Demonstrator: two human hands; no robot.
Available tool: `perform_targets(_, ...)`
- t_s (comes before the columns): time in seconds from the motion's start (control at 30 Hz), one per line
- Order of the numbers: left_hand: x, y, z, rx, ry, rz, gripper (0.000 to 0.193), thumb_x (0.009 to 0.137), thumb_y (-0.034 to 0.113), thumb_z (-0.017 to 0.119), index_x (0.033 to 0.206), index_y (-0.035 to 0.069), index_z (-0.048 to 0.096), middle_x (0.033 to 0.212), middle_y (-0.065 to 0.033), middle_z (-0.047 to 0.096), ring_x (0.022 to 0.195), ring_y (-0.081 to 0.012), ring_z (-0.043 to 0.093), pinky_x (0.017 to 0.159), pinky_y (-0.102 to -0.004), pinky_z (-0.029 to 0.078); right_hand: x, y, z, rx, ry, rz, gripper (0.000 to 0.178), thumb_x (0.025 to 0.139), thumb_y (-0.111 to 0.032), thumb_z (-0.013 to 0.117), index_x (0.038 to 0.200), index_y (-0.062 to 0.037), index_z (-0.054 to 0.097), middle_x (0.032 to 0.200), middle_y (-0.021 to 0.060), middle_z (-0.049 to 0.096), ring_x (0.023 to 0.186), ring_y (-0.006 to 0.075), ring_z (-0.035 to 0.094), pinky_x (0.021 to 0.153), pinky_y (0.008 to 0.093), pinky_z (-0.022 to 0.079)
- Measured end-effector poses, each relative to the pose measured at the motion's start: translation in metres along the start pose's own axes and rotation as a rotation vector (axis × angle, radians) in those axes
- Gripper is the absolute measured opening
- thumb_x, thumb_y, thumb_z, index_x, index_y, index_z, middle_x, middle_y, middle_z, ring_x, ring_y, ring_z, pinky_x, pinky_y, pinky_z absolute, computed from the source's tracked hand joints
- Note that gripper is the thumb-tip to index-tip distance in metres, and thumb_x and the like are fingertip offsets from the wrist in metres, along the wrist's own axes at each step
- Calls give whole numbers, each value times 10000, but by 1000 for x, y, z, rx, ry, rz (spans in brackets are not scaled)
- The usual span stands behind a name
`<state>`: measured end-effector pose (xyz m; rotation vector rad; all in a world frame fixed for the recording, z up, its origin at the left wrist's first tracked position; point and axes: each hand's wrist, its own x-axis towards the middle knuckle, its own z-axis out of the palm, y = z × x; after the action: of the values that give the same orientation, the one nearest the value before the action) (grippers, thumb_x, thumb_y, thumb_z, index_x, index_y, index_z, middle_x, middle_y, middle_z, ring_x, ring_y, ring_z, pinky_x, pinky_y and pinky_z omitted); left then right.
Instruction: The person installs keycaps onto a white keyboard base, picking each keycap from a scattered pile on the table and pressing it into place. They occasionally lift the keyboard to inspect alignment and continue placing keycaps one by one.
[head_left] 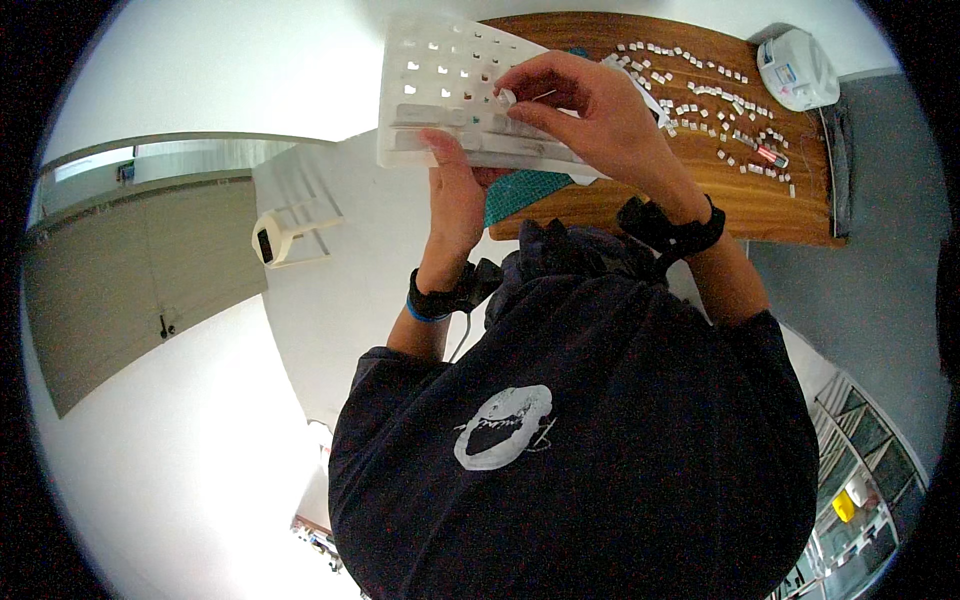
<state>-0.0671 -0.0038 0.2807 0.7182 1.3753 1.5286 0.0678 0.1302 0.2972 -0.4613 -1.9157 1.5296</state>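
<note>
My left hand [457, 195] grips the near edge of a white translucent plastic tray [392, 140], its thumb lying on the front face. Rows of square holes run across the upper part of the tray, and longer recesses lie along its lower part. Held up and tilted, the tray sits above the table's left side. Over its right part, my right hand [590, 105] pinches a small white keycap [506, 97] between thumb and forefinger, close to the holes. The tray's right end is partly hidden behind this hand.
Many white keycaps [735, 95] lie in rows on the brown wooden table [640, 205]. Under the tray is a green cutting mat [525, 195]. A small red-and-white tube [770, 155] lies among the keycaps. A white plastic container [797, 70] stands far right; a pale stool [285, 238] stands left.
</note>
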Motion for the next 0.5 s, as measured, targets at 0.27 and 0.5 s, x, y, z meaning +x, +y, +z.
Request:
perform_targets(0.27,0,2,1,92,-25,37,884,957,728,137,1533,74,288,1444,-182,481,1276,-315,549,975,-433,543,4,-4,-1,-129,-6,-102,263,863,-151,769,1099,-61,697,1008,70,723,891,164,717,821,301,580)
perform_targets(0.5,1,9,4,215,-38,60,892,966,718,134,1500,38,353,1357,-191,553,1196,-290,606,945,-408,552,10,-4,-1,-285,-5,-247,264,818,-69,791,1072,-66,716,958,49,694,843,145,694,776,267,561)
